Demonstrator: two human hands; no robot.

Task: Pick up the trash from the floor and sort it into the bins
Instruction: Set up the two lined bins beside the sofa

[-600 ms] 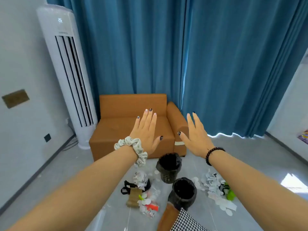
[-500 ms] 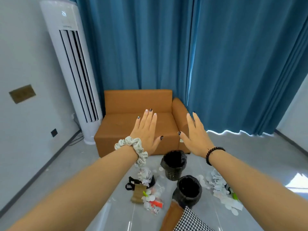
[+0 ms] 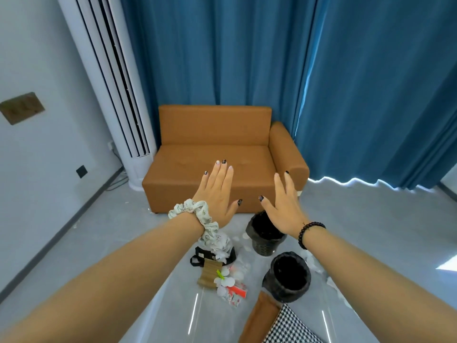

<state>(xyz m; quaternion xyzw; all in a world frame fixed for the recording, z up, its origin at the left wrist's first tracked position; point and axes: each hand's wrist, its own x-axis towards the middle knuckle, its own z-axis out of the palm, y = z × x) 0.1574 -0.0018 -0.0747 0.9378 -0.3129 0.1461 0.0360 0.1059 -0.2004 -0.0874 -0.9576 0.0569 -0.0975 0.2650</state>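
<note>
**Both hands empty, trash unsorted: where the job could slip**

Both arms reached forward above the floor (image 3: 99,243). The left hand (image 3: 217,194) was spread flat, fingers straight, holding nothing; the right hand (image 3: 284,204) was likewise flat and empty, just above the far bin (image 3: 265,240) as seen from the head view.

The trash lay in two lots. The main pile (image 3: 222,273) sat at about 9 o'clock from the near bin (image 3: 286,277): a black bag with white crumpled stuff on it, a piece of cardboard (image 3: 209,272), white paper discs, a green clip and a red-and-white wrapper. A smaller scatter of white scraps (image 3: 319,266) lay at 3 o'clock of the near bin, mostly hidden by the right forearm.

Nothing showed which bin took which kind, so mis-sorting looked the likeliest fault. The two bins stood near each other and looked alike, both dark and lined in black. The thin discs would probably be hard to pinch off the glossy floor and could be left behind. The bins looked light, so a forearm sweeping low might tip one. The hidden scraps on the right could easily be missed.
</note>
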